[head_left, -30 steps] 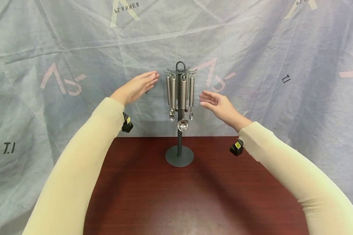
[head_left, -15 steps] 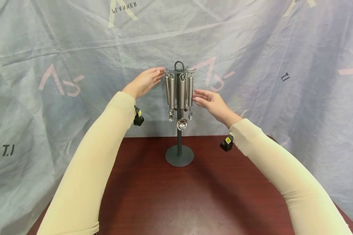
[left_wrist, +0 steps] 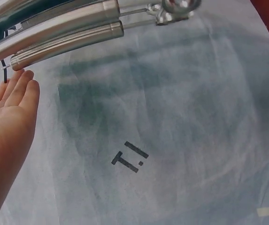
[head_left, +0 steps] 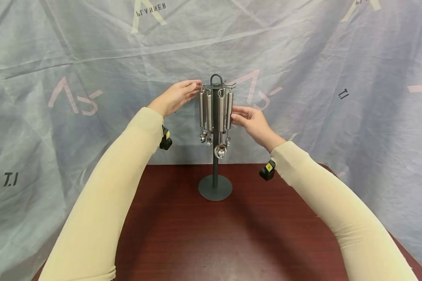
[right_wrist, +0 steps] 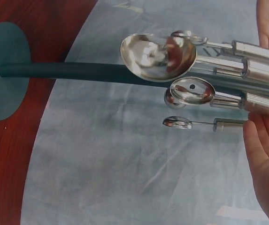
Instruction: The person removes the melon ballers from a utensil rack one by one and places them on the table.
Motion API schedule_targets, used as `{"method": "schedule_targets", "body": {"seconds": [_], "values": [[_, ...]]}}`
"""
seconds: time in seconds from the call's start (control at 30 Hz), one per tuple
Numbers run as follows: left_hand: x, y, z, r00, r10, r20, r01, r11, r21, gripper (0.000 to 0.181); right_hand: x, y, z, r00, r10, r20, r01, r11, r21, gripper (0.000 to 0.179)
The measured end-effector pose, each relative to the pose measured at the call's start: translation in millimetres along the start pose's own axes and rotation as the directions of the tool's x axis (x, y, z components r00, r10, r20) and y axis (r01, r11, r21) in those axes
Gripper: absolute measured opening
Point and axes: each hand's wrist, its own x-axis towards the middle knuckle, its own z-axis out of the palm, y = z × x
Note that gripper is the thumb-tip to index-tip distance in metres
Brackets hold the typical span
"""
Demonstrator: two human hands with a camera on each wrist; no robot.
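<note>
Several steel scoops with tubular handles hang from the hooks of a dark grey stand (head_left: 215, 171), among them an ice cream scoop (head_left: 220, 151) at the front and a melon baller (right_wrist: 193, 90) with a hole in its oval bowl. My left hand (head_left: 177, 95) has its fingertips at a hook on the stand's left side, by the top of the nearest handle (left_wrist: 68, 45); its fingers are nearly straight in the left wrist view. Opposite, the straight fingers of my right hand (head_left: 252, 121) touch the rightmost handle (head_left: 229, 111) partway down, its thumb beside it.
The stand's round base (head_left: 211, 194) rests near the back of a dark red-brown table (head_left: 225, 234). A grey printed cloth (head_left: 109, 54) hangs close behind. Small black cameras (head_left: 165, 139) sit on both wrists.
Both hands have come inward to the stand, the left to a hook and the right to a handle. In the last half second the hanging scoops have shifted slightly to the right.
</note>
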Motion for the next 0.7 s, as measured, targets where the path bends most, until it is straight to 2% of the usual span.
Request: {"method": "schedule_targets", "body": {"seconds": [0.3,0.43,0.7], "values": [[-16.6,15.2,4.3,1.0,-0.013,0.024,0.011,0.996,0.083,0.051,2.3,-3.0,-0.3,0.998,0.013,-0.058,-0.015,0.999,-0.042,0.039],[-15.2,14.9,2.9,1.0,-0.02,0.016,0.018,0.995,0.098,0.05,2.5,-6.1,0.0,0.998,0.004,-0.061,-0.007,0.999,-0.043,0.036],[-12.9,11.3,3.6,0.999,-0.031,-0.013,0.032,0.997,0.064,0.05,1.9,-14.1,-4.4,0.997,-0.023,-0.071,0.019,0.999,-0.049,0.033]]}}
